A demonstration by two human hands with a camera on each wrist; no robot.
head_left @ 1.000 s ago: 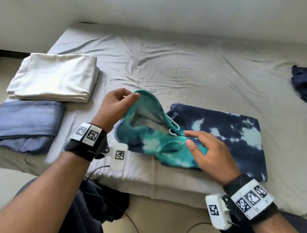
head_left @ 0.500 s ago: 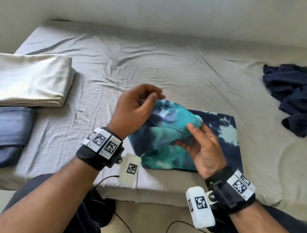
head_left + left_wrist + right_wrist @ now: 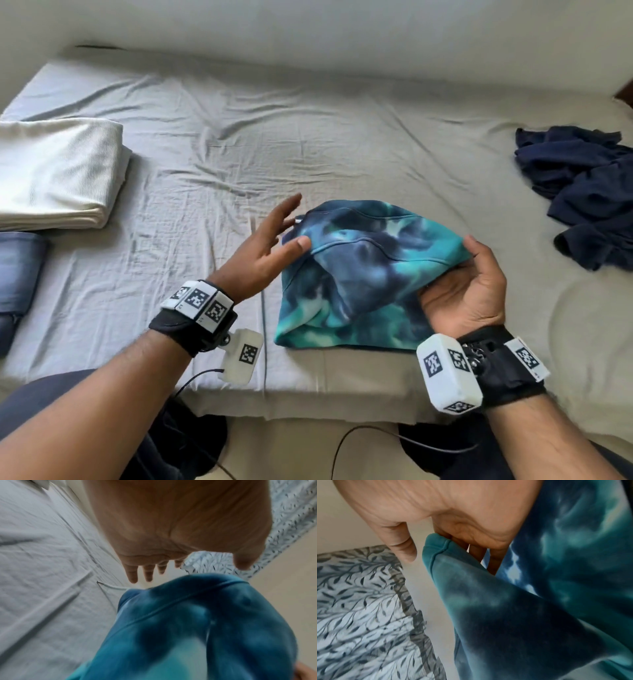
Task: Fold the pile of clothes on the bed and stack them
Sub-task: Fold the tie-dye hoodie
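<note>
Teal tie-dye hoodie (image 3: pixel 370 274) now lies doubled over between the hands; its hood has been folded across since a second ago. Left hand (image 3: pixel 263 253) has let go, fingers spread; right hand (image 3: pixel 469 291) grips the far edge. Stacking is probably next.

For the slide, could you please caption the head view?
Right hand grips folded teal-and-navy tie-dye hoodie on the grey-sheeted bed; left hand open beside it.

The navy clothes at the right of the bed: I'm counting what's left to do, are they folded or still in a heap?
Still a heap. The navy clothes lie crumpled and uneven on the bed, untouched by either hand.
</note>
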